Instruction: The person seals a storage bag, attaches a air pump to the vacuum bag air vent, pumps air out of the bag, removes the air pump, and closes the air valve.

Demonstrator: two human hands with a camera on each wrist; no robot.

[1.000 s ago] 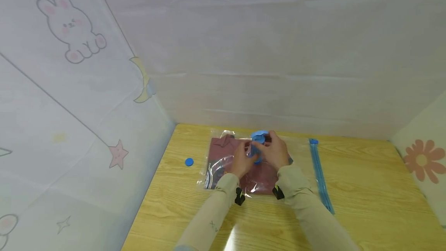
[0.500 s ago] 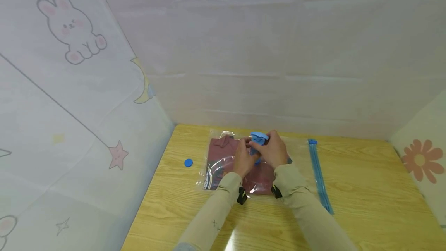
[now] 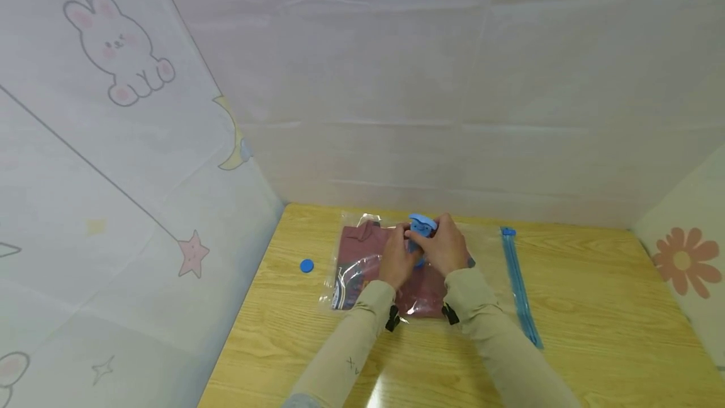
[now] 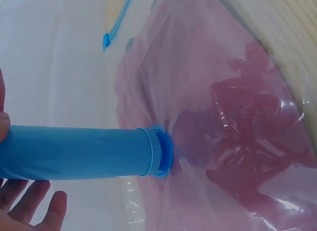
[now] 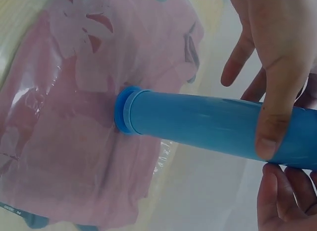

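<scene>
A blue hand pump (image 3: 421,226) stands on the round valve (image 4: 166,152) of a clear vacuum storage bag (image 3: 488,260). Folded inside the bag is a maroon shirt (image 3: 359,247). My left hand (image 3: 398,261) holds the pump barrel from the left, its fingers spread along the tube in the left wrist view. From the other side my right hand (image 3: 450,249) grips the barrel, the thumb (image 5: 270,134) lying across it. The pump's wide foot meets the bag in both wrist views. Part of the barrel is hidden behind the hands in the head view.
Left of the bag a round blue cap (image 3: 306,266) lies on the wooden table (image 3: 595,307). A blue zip strip (image 3: 520,288) with a slider (image 3: 508,232) closes the bag's right end. A pale patterned sheet (image 3: 362,80) rises behind and at the sides.
The pump's top has turned slightly and stands more upright. My left hand has shifted a little to the right along with it. The bag and the cap have stayed in place.
</scene>
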